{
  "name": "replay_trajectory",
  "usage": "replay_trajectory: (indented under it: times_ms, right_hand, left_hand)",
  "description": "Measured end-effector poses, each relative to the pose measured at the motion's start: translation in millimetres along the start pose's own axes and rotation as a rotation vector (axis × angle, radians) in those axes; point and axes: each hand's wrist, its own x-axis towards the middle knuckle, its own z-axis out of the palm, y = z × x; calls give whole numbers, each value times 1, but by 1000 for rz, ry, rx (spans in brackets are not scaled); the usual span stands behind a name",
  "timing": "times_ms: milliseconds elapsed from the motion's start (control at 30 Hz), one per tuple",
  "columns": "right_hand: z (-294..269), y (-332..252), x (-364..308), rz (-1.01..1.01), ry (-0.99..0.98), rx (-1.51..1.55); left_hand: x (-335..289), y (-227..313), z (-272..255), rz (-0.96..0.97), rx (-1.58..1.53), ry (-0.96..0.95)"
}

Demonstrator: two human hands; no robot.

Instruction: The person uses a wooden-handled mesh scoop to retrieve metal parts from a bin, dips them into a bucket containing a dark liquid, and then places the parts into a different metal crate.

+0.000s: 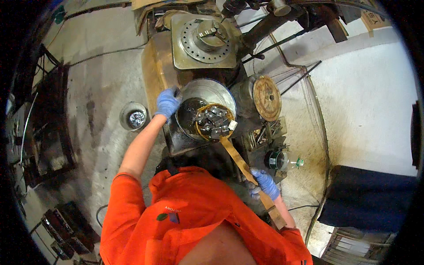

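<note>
My left hand (pixel 168 102), in a blue glove, is closed on the left rim of a round metal basin (pixel 216 93). Dark liquid (pixel 187 111) shows on the basin's left side. My right hand (pixel 266 183), also gloved in blue, wraps round the flat wooden handle of a strainer (pixel 235 154). The strainer's yellowish ring lies over the basin's lower right. Several dark, blocky metal parts (pixel 215 119) fill it, and a small white piece (pixel 232 125) sits at its right edge. How the strainer's underside meets the basin is hidden.
Beyond the basin stands a machine table with a round chuck (pixel 210 36). A bucket (pixel 134 116) with shiny bits is on the floor at left. To the right are a rusty round disc (pixel 266 98), a tray of tools (pixel 265 134) and a clear plastic bottle (pixel 286 160).
</note>
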Motion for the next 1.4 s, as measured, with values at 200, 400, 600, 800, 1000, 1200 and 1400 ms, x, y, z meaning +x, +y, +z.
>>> replay_trajectory:
  times_ms: [200,400,600,800,1000,1200,1400]
  right_hand:
    - [-27,23,14,-13,-8,83]
    - [-47,48,40,-359,189,-183]
    - [-78,49,59,-240,70,-446]
    - [-73,51,57,-366,-53,-389]
    - [-68,43,50,-216,-135,-304]
    - [-71,36,35,-220,-347,-19]
    - [-73,40,37,-173,-367,9]
  left_hand:
    - [3,7,1,-102,66,4]
    - [4,6,6,-98,96,71]
    - [3,2,7,-57,96,81]
    - [4,5,6,-33,194,76]
    - [10,-18,14,-3,191,57]
    - [6,7,16,73,7,50]
    - [10,-7,18,115,-28,36]
